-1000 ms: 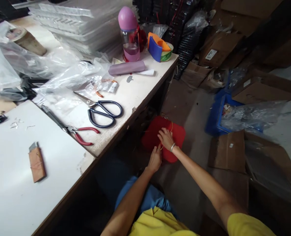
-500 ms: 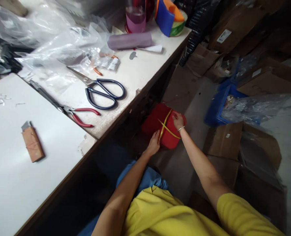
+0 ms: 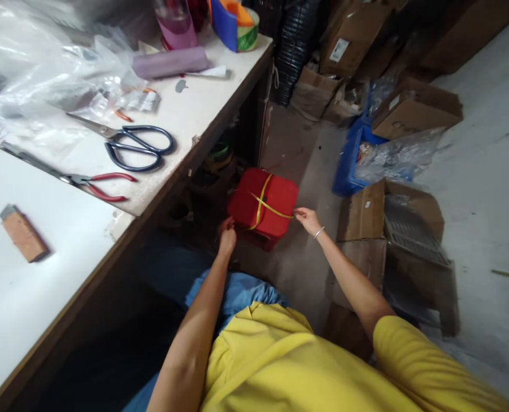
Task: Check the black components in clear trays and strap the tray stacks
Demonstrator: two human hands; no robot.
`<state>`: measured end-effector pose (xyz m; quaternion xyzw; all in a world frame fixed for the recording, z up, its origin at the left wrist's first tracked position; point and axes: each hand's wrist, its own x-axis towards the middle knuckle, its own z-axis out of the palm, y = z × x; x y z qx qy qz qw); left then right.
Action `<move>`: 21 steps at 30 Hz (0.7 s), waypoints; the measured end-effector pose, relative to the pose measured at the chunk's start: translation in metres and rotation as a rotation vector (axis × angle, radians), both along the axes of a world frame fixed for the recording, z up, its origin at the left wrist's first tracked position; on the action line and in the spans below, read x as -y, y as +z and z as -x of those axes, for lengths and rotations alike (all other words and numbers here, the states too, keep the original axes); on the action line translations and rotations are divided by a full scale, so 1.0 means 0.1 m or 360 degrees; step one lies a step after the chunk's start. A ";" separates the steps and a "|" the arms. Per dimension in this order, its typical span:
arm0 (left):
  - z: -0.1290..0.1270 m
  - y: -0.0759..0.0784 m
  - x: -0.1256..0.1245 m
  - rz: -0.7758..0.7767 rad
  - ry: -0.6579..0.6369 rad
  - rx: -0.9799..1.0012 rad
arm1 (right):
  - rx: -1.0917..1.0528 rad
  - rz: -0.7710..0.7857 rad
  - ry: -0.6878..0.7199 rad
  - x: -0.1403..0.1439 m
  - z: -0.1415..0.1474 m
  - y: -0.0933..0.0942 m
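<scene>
A red box-like stool [image 3: 275, 197] stands on the floor beside the table, with a yellow strap [image 3: 260, 203] crossed over its top. My right hand [image 3: 306, 220] pinches the strap at the stool's right edge. At the stool's lower left corner, my left hand [image 3: 227, 236] grips that corner, where the strap runs down. Whether it holds the strap or the stool itself is hidden.
The white worktable [image 3: 181, 120] at left carries scissors [image 3: 136, 146], red-handled pliers [image 3: 91, 183], plastic bags [image 3: 43, 86], a purple tube [image 3: 170, 62] and a small brown block [image 3: 22, 233]. Cardboard boxes [image 3: 413, 109] and a blue crate [image 3: 348, 166] crowd the floor to the right.
The yellow strap now lies crossed over the red stool. My right hand went from the top to the right edge, and my left hand dropped to the lower left corner. The view swung right.
</scene>
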<state>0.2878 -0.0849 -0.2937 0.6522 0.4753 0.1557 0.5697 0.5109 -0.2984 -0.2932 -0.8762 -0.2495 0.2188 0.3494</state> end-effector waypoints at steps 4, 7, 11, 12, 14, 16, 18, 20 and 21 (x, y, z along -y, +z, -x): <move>0.16 0.29 0.14 -0.0080 -0.0043 -0.0010 | 0.0140 -0.0135 0.0058 -0.19 0.24 0.12; 0.41 0.60 0.24 -0.0115 -0.0162 0.0036 | 0.0201 -0.0223 0.0198 -0.42 0.53 0.24; 1.11 1.11 0.38 -0.0165 -0.0240 0.0116 | 0.0161 -0.0379 0.0585 -0.74 1.17 0.43; 1.34 1.25 0.43 -0.0196 -0.0222 0.0131 | 0.0147 -0.0437 0.0688 -0.80 1.37 0.50; 1.81 1.51 0.56 -0.0279 -0.0114 0.0128 | 0.0116 -0.0572 0.0900 -0.89 1.77 0.65; 2.25 1.74 0.70 -0.0385 0.0105 0.0090 | 0.0067 -0.0708 0.1132 -0.99 2.11 0.80; 2.68 1.96 0.83 -0.0513 0.0418 0.0029 | -0.0007 -0.0821 0.1394 -1.10 2.40 0.96; 3.10 2.19 0.99 -0.0672 0.0797 -0.0025 | -0.0146 -0.0892 0.1601 -1.19 2.67 1.14; 3.32 2.30 1.08 -0.0776 0.0998 -0.0052 | -0.0227 -0.0910 0.1700 -1.23 2.79 1.23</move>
